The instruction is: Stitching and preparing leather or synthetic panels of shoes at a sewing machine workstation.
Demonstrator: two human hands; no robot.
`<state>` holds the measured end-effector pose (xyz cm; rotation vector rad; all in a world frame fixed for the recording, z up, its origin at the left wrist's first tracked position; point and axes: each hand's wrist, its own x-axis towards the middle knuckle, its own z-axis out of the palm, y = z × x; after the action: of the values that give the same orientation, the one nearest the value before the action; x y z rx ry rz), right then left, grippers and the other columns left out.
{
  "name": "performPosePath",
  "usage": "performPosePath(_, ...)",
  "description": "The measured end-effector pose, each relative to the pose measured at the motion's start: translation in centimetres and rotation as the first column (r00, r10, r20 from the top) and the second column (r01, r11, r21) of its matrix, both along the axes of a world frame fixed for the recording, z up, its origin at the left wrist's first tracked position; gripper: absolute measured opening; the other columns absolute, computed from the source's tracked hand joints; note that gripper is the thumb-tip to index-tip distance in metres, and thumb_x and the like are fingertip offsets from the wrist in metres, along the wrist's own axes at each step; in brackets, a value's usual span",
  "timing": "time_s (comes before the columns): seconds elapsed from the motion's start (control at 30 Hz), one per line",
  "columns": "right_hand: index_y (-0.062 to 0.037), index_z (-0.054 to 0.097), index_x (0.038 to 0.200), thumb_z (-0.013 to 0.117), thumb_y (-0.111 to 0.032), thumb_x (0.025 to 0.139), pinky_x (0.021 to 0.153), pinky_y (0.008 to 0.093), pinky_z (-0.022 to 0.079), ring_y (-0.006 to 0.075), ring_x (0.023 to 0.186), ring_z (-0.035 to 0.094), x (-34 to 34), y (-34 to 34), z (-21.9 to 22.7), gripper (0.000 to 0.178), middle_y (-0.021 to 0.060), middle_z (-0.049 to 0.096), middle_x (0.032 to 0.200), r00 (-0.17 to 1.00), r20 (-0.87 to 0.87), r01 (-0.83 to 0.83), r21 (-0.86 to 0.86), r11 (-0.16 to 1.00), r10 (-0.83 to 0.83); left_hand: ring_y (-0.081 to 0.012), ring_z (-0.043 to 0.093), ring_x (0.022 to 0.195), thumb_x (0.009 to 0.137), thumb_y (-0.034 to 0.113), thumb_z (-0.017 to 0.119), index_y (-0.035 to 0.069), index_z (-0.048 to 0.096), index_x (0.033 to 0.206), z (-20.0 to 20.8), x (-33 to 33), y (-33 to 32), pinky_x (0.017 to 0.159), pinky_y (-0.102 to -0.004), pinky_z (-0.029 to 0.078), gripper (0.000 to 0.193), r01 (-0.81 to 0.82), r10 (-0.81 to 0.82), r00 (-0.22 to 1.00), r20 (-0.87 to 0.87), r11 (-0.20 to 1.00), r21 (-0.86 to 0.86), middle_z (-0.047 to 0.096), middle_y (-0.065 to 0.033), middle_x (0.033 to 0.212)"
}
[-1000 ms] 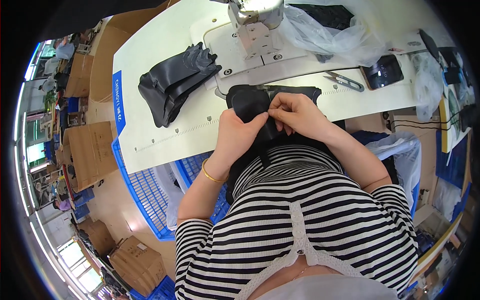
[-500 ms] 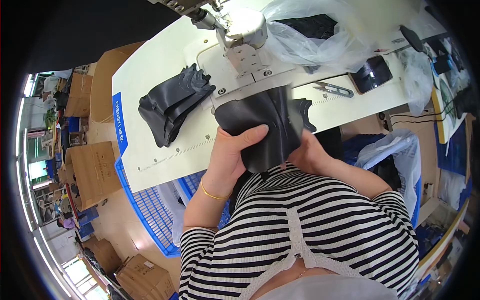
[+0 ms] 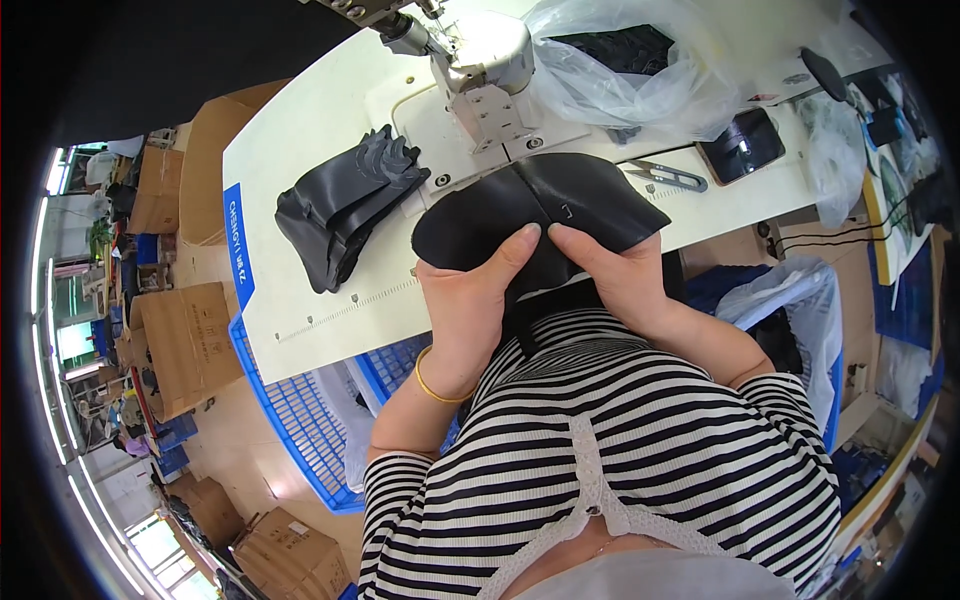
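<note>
Opened wider since the earlier frame, the black, smooth, leather-like curved piece [image 3: 590, 195] is over the near edge of the white tabletop [image 3: 275, 285]; left hand [image 3: 465, 300] and right hand [image 3: 632, 280] pinch it, thumbs nearly meeting.

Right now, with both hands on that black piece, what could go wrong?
The left hand and right hand press their thumbs near its middle line, so the black piece might crease there. The snips lie close to its right side and could snag it. A bump might scatter the black stack left of it.
</note>
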<state>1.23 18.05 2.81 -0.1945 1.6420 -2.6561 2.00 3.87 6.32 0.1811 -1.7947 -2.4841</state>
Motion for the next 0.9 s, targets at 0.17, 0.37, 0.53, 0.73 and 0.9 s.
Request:
performPosePath(0.17,0.0006,0.061,0.11,0.063,0.006,0.083,0.079,0.024,0.049,0.0112,0.089,0.06,-0.2,-0.2,0.1,0.027,0.0046,0.065,0.101,0.999,0.024,0.041,0.02,0.999,-0.042,-0.0138,0.063,0.087,0.08,-0.003,0.07,-0.002,0.062,0.105,0.2,-0.2,0.0,0.079,-0.027,0.052,0.027,-0.003,0.002,0.999,0.039,1.0,0.029,0.066,-0.0076,0.099)
performPosePath(0.37,0.0007,0.061,0.109,0.064,0.005,0.082,0.078,0.0236,0.049,0.0106,0.087,0.06,-0.6,-0.1,-0.3,0.027,0.0044,0.065,0.1,0.997,-0.019,0.07,0.068,0.995,-0.068,-0.0159,0.064,0.089,0.08,-0.002,0.069,0.0,0.061,0.107,0.1,-1.0,-0.5,0.079,-0.0281,0.053,0.028,-0.08,-0.089,0.946,0.31,0.867,0.492,0.066,-0.0077,0.101)
performPosePath(0.53,0.0008,0.061,0.109,0.064,0.004,0.083,0.078,0.0238,0.05,0.0105,0.087,0.06,-0.6,0.0,-0.2,0.026,0.0047,0.065,0.1,0.999,0.0,0.04,0.067,0.997,-0.04,-0.0147,0.064,0.085,0.076,-0.006,0.07,0.0,0.062,0.105,-0.4,-0.7,-0.5,0.077,-0.0277,0.054,0.032,0.049,-0.067,0.989,0.133,0.989,0.139,0.066,-0.0078,0.097)
performPosePath(0.73,0.0015,0.058,0.11,0.063,0.004,0.083,0.079,0.0238,0.049,0.0089,0.088,0.059,-0.7,0.0,-0.2,0.027,0.0039,0.063,0.1,0.999,0.02,0.032,0.075,0.997,-0.034,-0.0146,0.065,0.081,0.075,-0.008,0.07,-0.001,0.063,0.103,-0.6,-0.8,-0.3,0.075,-0.0269,0.054,0.03,0.036,-0.044,0.996,0.082,0.995,0.09,0.067,-0.0077,0.094)
performPosePath(0.9,0.0015,0.058,0.11,0.062,0.004,0.084,0.078,0.0237,0.049,0.0088,0.089,0.059,-0.7,-0.1,0.0,0.027,0.0041,0.063,0.1,0.999,0.016,0.034,0.062,0.998,-0.035,-0.0145,0.065,0.081,0.074,-0.007,0.071,-0.001,0.063,0.101,-0.2,-0.9,-0.1,0.075,-0.0269,0.054,0.028,0.015,-0.028,0.993,0.112,0.993,0.116,0.067,-0.0077,0.093)
